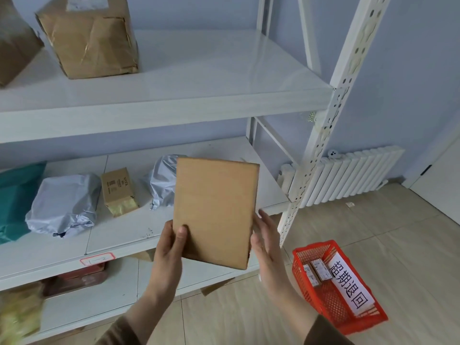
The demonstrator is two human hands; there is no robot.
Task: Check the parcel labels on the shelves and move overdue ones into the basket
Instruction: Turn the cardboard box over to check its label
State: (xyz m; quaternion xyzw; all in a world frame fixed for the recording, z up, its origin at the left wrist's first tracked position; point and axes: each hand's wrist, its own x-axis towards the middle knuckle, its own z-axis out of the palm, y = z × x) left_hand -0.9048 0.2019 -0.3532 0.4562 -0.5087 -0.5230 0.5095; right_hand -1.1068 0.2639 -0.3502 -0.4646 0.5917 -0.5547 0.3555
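A flat brown cardboard parcel (215, 210) is held upright in front of the middle shelf, its plain side facing me and no label showing. My left hand (170, 247) grips its lower left edge with the thumb on the front. My right hand (265, 242) holds its lower right edge from the side. On the floor to the right stands the red plastic basket (302, 275), which bears a white sign with Chinese characters and holds two small labelled boxes (318, 270).
The white metal shelf (174, 105) carries a large brown parcel (89, 38) on top. The middle shelf holds two grey poly bags (64, 202), a small printed carton (119, 190) and a teal bag (15, 195). A white radiator (348, 175) lines the wall.
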